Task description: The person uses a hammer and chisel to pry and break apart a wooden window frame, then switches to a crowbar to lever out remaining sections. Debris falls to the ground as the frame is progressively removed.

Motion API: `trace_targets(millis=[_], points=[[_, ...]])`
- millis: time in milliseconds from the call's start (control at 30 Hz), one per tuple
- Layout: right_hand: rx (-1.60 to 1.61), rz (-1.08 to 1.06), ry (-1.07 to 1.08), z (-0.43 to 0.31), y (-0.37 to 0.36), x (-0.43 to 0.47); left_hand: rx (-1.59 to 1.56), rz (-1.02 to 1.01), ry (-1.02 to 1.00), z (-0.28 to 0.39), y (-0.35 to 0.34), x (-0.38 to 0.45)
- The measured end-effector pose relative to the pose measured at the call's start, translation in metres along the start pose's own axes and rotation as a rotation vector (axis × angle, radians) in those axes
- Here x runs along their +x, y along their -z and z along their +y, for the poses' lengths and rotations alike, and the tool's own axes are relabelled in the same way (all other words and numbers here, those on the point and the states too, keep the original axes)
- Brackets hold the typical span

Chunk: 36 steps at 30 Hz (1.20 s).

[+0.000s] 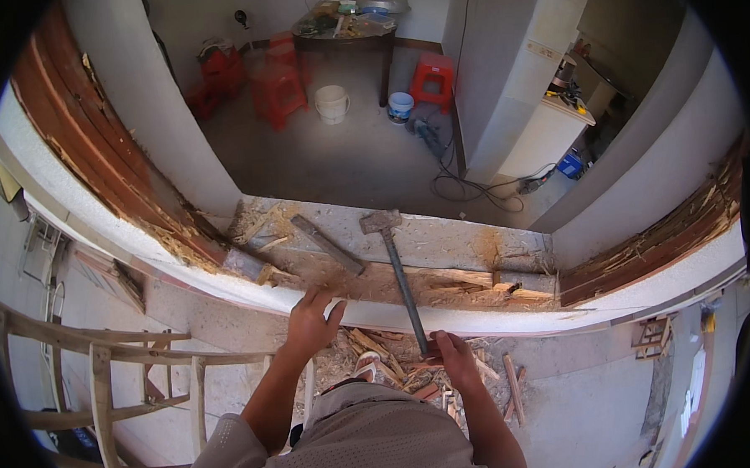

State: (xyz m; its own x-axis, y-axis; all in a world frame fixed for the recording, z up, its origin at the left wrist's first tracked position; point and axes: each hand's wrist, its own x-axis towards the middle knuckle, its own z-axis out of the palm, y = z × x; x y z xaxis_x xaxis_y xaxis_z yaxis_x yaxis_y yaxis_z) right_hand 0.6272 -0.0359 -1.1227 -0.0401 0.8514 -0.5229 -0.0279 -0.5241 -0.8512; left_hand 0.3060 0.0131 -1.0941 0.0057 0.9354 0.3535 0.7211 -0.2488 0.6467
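Note:
A hammer with a blocky metal head (pixel 381 222) rests head-first on the window sill (pixel 447 236), its long dark handle (pixel 405 289) reaching over the sill's front edge. The fingers of my right hand (pixel 454 354) are around the handle's lower end. My left hand (pixel 316 321) is at the sill's front edge, thumb apart from the fingers, holding nothing; the fingertips are near blurred brown sawdust (pixel 328 285). A flat metal bar (pixel 327 244) lies slanted just beyond it. To the right, split pieces of wooden frame (pixel 458 277) lie along the sill's groove.
Splintered brown frame wood (pixel 110 136) lines the opening's left side, and more (pixel 677 246) its right. A wooden ladder (pixel 103 403) stands at left. Broken wood (pixel 429 391) litters the ground by a sandalled foot (pixel 367 363). Inside are red stools (pixel 432 81), buckets (pixel 332 104) and a cable (pixel 473 189).

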Motion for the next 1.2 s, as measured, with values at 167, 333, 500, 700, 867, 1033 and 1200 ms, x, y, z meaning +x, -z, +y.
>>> trace_targets(millis=[167, 333, 500, 700, 867, 1033, 1200], points=[[-0.263, -0.077, -0.001, -0.013, -0.026, 0.028, 0.109, 0.045, -0.191, -0.022, -0.008, 0.031], [0.003, -0.198, -0.131, -0.002, -0.042, 0.06, 0.362, -0.31, -0.446, -0.06, -0.01, 0.1], [-0.026, -0.351, -0.065, -0.025, -0.06, 0.081, 0.304, -0.428, -0.597, -0.082, -0.002, 0.134], [-0.275, -0.181, 0.228, -0.049, -0.032, 0.004, 0.26, -0.524, -0.481, -0.053, 0.028, 0.158], [-0.245, 0.03, 0.558, -0.037, 0.061, -0.1, 0.008, -0.25, -0.439, 0.057, 0.053, 0.149], [-0.171, 0.176, 0.806, -0.017, 0.137, -0.159, -1.047, -0.415, -0.021, 0.228, -0.033, 0.106], [-0.122, 0.267, 0.797, 0.038, 0.225, -0.216, -0.912, -0.423, -0.525, 0.418, -0.107, 0.068]])
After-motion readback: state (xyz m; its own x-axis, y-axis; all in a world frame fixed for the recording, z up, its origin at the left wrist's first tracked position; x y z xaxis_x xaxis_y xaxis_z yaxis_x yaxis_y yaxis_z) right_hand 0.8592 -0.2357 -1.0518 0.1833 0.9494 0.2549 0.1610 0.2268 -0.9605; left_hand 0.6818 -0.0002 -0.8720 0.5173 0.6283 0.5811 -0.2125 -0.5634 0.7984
